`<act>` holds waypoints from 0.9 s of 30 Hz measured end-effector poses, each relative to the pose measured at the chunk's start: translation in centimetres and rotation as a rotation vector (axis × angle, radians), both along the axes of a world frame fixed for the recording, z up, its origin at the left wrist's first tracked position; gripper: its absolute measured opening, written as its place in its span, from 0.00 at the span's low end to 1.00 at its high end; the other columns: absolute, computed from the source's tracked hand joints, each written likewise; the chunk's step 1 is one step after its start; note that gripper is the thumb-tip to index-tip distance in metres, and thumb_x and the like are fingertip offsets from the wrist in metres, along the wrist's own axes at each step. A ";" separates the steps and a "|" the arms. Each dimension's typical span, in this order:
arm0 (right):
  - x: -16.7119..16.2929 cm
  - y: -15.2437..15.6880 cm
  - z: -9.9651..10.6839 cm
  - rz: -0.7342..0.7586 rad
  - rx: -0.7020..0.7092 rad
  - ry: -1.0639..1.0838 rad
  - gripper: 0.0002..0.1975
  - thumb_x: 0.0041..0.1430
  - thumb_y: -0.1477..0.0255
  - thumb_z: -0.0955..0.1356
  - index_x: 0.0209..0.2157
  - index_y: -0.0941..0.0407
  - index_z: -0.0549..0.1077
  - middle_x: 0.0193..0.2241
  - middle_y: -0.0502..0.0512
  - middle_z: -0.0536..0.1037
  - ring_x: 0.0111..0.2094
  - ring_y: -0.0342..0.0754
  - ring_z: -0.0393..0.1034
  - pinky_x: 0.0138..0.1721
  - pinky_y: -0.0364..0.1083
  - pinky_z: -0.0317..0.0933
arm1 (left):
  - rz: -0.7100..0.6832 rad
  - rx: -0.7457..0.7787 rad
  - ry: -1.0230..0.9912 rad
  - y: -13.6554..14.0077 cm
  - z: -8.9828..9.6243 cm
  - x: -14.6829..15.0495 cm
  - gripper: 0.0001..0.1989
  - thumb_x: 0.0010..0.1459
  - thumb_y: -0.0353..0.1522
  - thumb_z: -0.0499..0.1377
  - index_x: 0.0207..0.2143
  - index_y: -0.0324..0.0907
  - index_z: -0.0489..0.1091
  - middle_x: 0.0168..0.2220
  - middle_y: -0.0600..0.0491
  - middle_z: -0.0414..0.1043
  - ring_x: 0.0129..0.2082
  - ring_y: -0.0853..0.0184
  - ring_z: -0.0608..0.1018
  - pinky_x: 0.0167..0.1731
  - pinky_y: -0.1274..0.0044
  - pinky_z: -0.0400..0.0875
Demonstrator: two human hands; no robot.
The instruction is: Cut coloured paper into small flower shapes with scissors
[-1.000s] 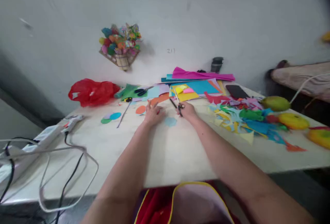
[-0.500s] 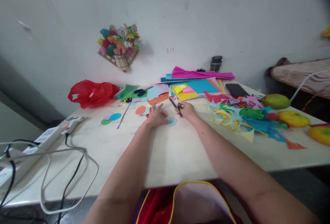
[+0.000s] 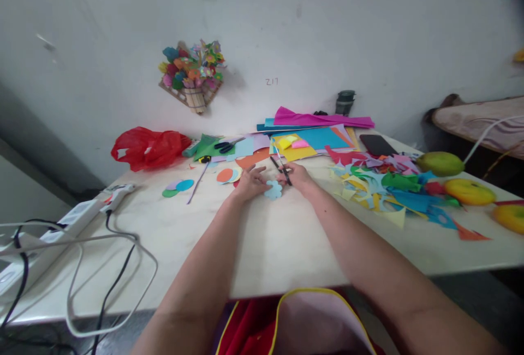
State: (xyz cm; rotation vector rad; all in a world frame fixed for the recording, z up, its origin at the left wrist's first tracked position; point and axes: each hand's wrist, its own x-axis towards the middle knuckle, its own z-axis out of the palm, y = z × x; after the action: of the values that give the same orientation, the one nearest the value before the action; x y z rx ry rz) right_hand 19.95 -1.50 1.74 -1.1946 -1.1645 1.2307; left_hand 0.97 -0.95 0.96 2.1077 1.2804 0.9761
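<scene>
A light-blue paper flower (image 3: pixel 273 190) with rounded petals is between my hands, just over the pale tabletop. My left hand (image 3: pixel 250 184) pinches its left edge between thumb and fingers, the other fingers partly raised. My right hand (image 3: pixel 301 178) is closed around a pair of scissors (image 3: pixel 281 168), whose blades point up and away, apart from each other. The fingertips of the right hand come close to the flower's right edge; whether they touch it I cannot tell. Left of my left hand lie an orange paper circle (image 3: pixel 224 175) and other round cutouts, partly covered by the hand.
Paper scraps (image 3: pixel 380 186) heap at the right, beside mangoes (image 3: pixel 469 191) and a phone (image 3: pixel 376 145). Coloured sheets (image 3: pixel 323 139) lie at the back with black-handled scissors (image 3: pixel 224 146). A red plastic bag (image 3: pixel 149 148) sits back left; a power strip (image 3: pixel 77 218) with cables lies left.
The paper flower has turned more toward me, so more of its petal outline shows. My left hand's fingers have drawn in slightly. The scissors stay in my right hand.
</scene>
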 end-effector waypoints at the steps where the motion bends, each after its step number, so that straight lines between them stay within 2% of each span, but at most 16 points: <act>1: 0.0 -0.3 0.2 0.007 -0.011 0.019 0.14 0.40 0.80 0.75 0.30 0.56 0.71 0.15 0.45 0.74 0.18 0.42 0.69 0.19 0.38 0.59 | 0.000 0.022 -0.073 0.0 -0.1 0.0 0.09 0.42 0.33 0.69 0.21 0.42 0.71 0.54 0.44 0.74 0.64 0.51 0.63 0.61 0.58 0.54; 3: 0.1 -0.5 0.5 0.017 -0.030 0.034 0.15 0.40 0.77 0.76 0.31 0.57 0.71 0.16 0.47 0.75 0.18 0.42 0.69 0.15 0.37 0.51 | 0.002 0.013 -0.225 -0.1 -0.2 0.0 0.11 0.44 0.36 0.68 0.21 0.42 0.70 0.49 0.43 0.77 0.54 0.54 0.73 0.53 0.63 0.66; 5: 0.3 -0.6 0.6 0.026 -0.035 0.041 0.16 0.40 0.75 0.77 0.32 0.57 0.72 0.17 0.47 0.75 0.18 0.42 0.69 0.13 0.36 0.45 | 0.011 -0.069 -0.356 -0.1 -0.4 0.0 0.14 0.44 0.39 0.68 0.21 0.41 0.69 0.44 0.43 0.78 0.42 0.59 0.77 0.42 0.68 0.70; 7: 0.3 -0.5 0.6 0.034 -0.034 0.042 0.17 0.39 0.75 0.77 0.33 0.57 0.72 0.16 0.47 0.74 0.19 0.43 0.70 0.14 0.36 0.45 | 0.037 -0.145 -0.419 -0.2 -0.4 0.1 0.16 0.44 0.41 0.68 0.22 0.40 0.70 0.37 0.45 0.78 0.32 0.65 0.76 0.33 0.73 0.68; 11: 0.2 -0.5 0.6 0.027 -0.014 0.055 0.18 0.37 0.77 0.77 0.32 0.57 0.71 0.14 0.44 0.72 0.18 0.42 0.67 0.17 0.37 0.55 | 0.087 -0.222 -0.444 -0.5 -0.2 0.3 0.18 0.41 0.43 0.70 0.24 0.39 0.71 0.22 0.54 0.70 0.20 0.73 0.67 0.22 0.78 0.58; 14: 0.1 -0.5 0.5 0.017 0.030 0.074 0.18 0.36 0.78 0.76 0.31 0.56 0.71 0.13 0.43 0.70 0.17 0.41 0.66 0.20 0.38 0.60 | 0.088 -0.256 -0.492 -0.7 0.2 0.4 0.21 0.43 0.48 0.68 0.23 0.39 0.71 0.19 0.56 0.66 0.19 0.73 0.65 0.21 0.78 0.56; 18: 0.1 -0.1 -0.1 0.002 0.113 0.102 0.18 0.34 0.78 0.75 0.32 0.56 0.71 0.16 0.43 0.71 0.19 0.42 0.68 0.23 0.41 0.63 | 0.109 -0.269 -0.554 -1.0 0.7 0.5 0.26 0.48 0.55 0.62 0.25 0.39 0.74 0.22 0.50 0.71 0.24 0.68 0.71 0.25 0.77 0.61; 23: 0.1 0.4 -0.7 0.007 0.185 0.091 0.20 0.33 0.74 0.76 0.33 0.55 0.72 0.18 0.44 0.72 0.21 0.45 0.71 0.26 0.43 0.66 | -0.038 -0.352 -0.543 -1.4 1.1 0.9 0.21 0.37 0.45 0.72 0.20 0.39 0.70 0.18 0.55 0.66 0.20 0.72 0.66 0.23 0.77 0.57; 27: 0.1 0.3 -0.8 0.012 0.184 0.089 0.20 0.33 0.73 0.76 0.33 0.55 0.71 0.19 0.44 0.73 0.22 0.46 0.73 0.28 0.44 0.67 | -0.053 -0.373 -0.575 -1.4 0.9 0.9 0.19 0.36 0.43 0.71 0.20 0.39 0.70 0.17 0.56 0.65 0.18 0.74 0.63 0.22 0.78 0.54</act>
State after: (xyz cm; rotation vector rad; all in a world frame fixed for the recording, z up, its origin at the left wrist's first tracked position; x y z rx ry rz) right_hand 20.01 -1.16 0.99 -0.9884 -1.1927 1.1476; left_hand 1.88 -2.32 1.83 1.4282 1.0068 1.1115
